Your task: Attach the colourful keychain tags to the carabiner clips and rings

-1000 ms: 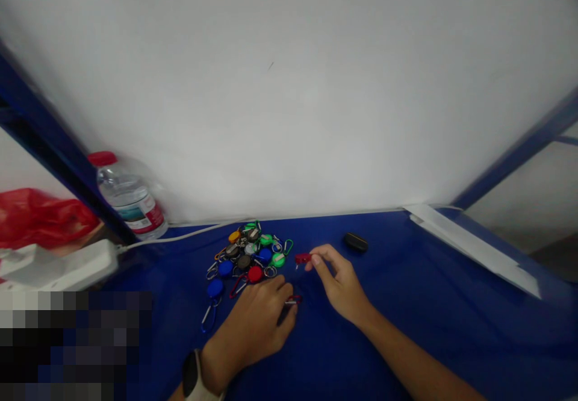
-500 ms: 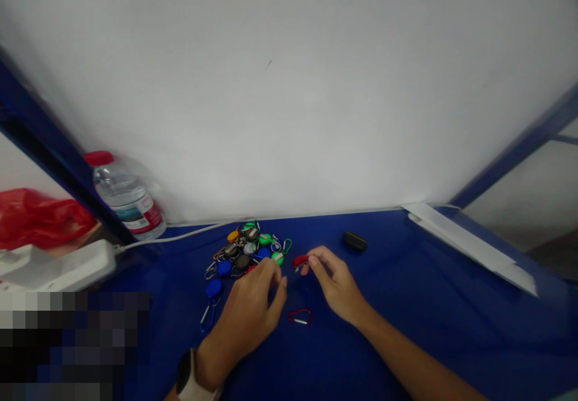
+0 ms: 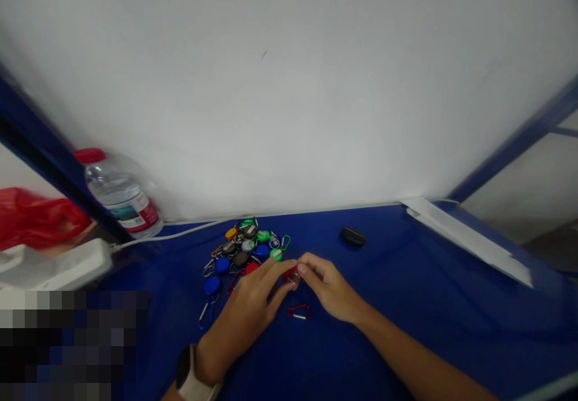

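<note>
Between both hands is a red badge reel [image 3: 289,274] with a small metal ring on its near side. My left hand [image 3: 253,295] pinches it from the left, and my right hand [image 3: 332,283] grips its right edge with thumb and fingers; both are closed. Just below lies a loose red carabiner [image 3: 299,312] with a silver gate, flat on the blue table [image 3: 307,359]. Beyond my left hand is a pile of badge reels with carabiners, among them a blue reel [image 3: 212,285], a green reel [image 3: 276,254] and an orange reel [image 3: 231,233]. My left hand partly covers another red reel [image 3: 251,268].
A black oval case [image 3: 353,237] lies right of the pile. White sheets [image 3: 469,241] rest at the far right. On the left stand a water bottle [image 3: 124,199], a white power strip [image 3: 85,262] with its cable, and a red plastic bag [image 3: 40,217]. A white wall closes off the back.
My left hand has moved right and up to the red badge reel and now holds it too. My right hand has brought the reel slightly left. The loose carabiner has stayed in place.
</note>
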The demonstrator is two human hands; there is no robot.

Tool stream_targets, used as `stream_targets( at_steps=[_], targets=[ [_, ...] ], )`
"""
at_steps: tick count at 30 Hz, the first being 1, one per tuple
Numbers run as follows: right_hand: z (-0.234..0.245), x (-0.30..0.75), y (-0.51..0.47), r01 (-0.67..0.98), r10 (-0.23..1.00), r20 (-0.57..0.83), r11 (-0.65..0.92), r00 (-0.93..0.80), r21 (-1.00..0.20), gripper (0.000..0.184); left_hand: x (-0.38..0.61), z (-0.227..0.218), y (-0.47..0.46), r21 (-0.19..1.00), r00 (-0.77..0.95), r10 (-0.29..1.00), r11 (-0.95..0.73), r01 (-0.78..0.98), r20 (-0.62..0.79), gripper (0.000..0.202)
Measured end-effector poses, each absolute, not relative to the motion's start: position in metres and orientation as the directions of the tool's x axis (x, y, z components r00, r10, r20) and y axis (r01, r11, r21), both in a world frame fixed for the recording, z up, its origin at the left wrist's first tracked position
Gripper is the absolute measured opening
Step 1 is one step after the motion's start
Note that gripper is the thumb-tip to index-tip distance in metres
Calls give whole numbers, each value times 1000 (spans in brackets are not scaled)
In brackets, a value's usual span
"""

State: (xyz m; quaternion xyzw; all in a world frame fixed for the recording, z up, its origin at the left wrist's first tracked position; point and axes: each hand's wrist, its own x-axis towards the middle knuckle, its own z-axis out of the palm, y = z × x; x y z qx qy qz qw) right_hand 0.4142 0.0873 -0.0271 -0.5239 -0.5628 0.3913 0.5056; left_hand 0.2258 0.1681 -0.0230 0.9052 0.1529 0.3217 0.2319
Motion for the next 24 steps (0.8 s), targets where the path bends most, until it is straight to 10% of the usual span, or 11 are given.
stream_targets(
  at_steps=[12,24],
  targets=[
    [-24,417,86,523,887,421,272,191,-808,24,227,-32,174,450,720,416,-879,160,556,45],
    [-24,412,82,559,922,375,260,99,-787,23,225,-29,170,545,768,453,-822,164,453,35]
  ],
)
